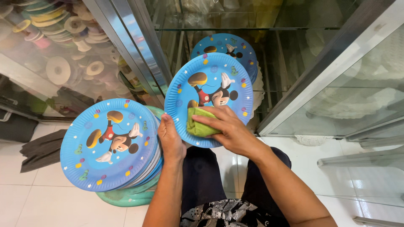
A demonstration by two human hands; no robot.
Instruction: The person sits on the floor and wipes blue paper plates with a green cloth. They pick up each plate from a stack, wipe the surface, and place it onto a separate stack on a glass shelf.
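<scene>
From the head camera, looking down over dark trousers, the left hand [171, 141] grips the lower left rim of a round blue paper plate printed with a cartoon figure [209, 94], thumb on the printed face and the remaining fingers hidden behind. It holds the plate tilted up toward the person, which turns the printed face to the eyes and gives the other hand something firm to press against.

The right hand [229, 128] lies flat on the lower part of that plate, fingers closed down over a folded yellow-green cloth [198, 124], pinning the cloth against the paper.

Just left of the knees, a stack of matching blue paper plates [110, 143] sits tilted on a round pale green plastic stool [126, 196], close enough to reach without moving.

Behind the held plate, a second pile of the same blue plates [227, 48] rests on a lower glass shelf of the open glass-fronted display cabinet [294, 84]. Spools of ribbon [63, 42] fill the neighbouring case at upper left. A dark grey cloth [42, 149] lies on the white tiled floor [50, 206].
</scene>
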